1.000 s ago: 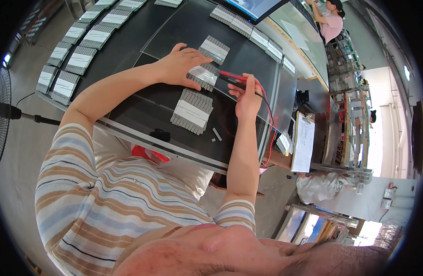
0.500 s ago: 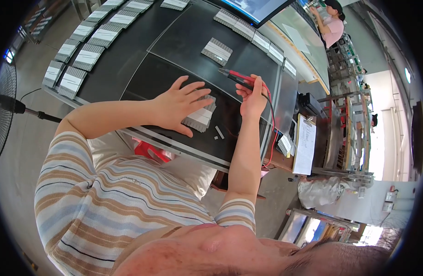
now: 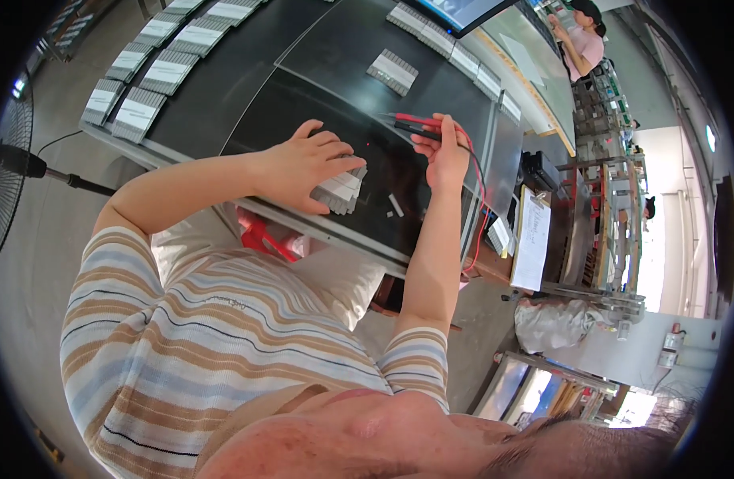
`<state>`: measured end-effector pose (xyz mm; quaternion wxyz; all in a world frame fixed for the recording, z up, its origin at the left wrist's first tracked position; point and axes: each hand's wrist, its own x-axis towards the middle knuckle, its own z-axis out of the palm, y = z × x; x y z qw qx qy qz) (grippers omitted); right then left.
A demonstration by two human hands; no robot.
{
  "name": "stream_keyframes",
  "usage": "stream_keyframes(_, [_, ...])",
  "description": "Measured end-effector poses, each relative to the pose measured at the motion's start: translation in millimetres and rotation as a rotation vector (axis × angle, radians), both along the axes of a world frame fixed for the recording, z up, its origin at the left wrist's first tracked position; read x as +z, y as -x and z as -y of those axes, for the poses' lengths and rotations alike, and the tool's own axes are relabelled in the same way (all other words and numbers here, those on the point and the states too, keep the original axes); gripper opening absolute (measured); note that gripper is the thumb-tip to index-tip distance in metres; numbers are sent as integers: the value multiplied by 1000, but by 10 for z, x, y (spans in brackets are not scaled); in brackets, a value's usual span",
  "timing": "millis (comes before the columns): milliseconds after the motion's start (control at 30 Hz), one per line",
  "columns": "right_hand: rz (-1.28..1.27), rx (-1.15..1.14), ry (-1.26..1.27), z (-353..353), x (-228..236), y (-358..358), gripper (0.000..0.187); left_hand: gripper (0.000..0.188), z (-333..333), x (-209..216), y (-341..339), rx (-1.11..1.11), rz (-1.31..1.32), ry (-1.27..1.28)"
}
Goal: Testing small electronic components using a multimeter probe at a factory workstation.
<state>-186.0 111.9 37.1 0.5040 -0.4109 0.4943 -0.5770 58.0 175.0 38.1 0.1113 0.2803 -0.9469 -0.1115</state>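
My left hand [image 3: 295, 169] lies over the left part of a row of thin grey strips with white faces [image 3: 343, 190]. Its fingers are bent a little and spread apart, with the thumb by the near edge; the palm hides part of the strips. In my right hand [image 3: 447, 156] are two test probes, one red [image 3: 413, 120] and one black [image 3: 415, 128], pinched together and pointing left above the dark tabletop [image 3: 303, 104]. A small light strip [image 3: 396, 205] and a tiny light piece lie between the hands.
Another block of grey strips [image 3: 392, 72] sits farther off. Rows of similar blocks [image 3: 169, 70] line the left, others run below the monitor [image 3: 463, 12]. A red probe lead [image 3: 484, 191] hangs by a clipboard [image 3: 531, 239] at right. A fan [image 3: 12, 168] stands at left; a person works far right.
My left hand's spread fingers have drawn in and bent over the strips. The probes remain in my right hand, a little farther right in the picture. The whole view has shifted slightly.
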Motion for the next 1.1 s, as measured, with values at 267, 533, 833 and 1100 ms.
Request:
stream_keyframes(267, [-239, 41, -45, -462, 349, -153, 27, 79, -142, -44, -199, 80, -57, -6])
stream_keyframes(533, [-315, 17, -101, -1129, 234, -281, 22, 79, -246, -136, -128, 198, -52, 62])
stream_keyframes(833, [-182, 27, -166, -1734, 81, -332, 24, 76, -414, -32, -356, -57, -79, -71])
stream_keyframes(1100, [-114, 54, -220, -2005, -241, -560, 27, 80, -456, -1, -408, -138, -55, -135])
